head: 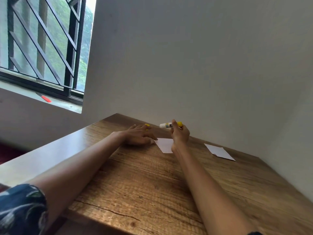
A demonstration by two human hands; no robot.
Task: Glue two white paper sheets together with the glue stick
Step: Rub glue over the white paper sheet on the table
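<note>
Right hand (179,134), centre of frame, is wrapped round the glue stick (169,125), holding it roughly level above the desk, white end pointing frame-left, yellow base toward the wall. Stick looks uncapped: a small yellow bit, prob the cap (147,126), sits just behind the left hand (139,135), partly hidden, so can't be sure. Left hand lies flat w/ fingers straight, holding nothing, fingertips at the left edge of the near paper sheet (164,144); prob pinning it so it won't slide when glue is rubbed on. That sheet is flat on the wooden table (152,184), directly under the right hand. Second paper sheet (219,151) lies well apart at centre-right, nr the wall, likely parked until the first is coated. Judging by this, gluing not yet begun; stick is off the paper. Window w/ bars upper left, a red item (45,98) on its sill
</note>
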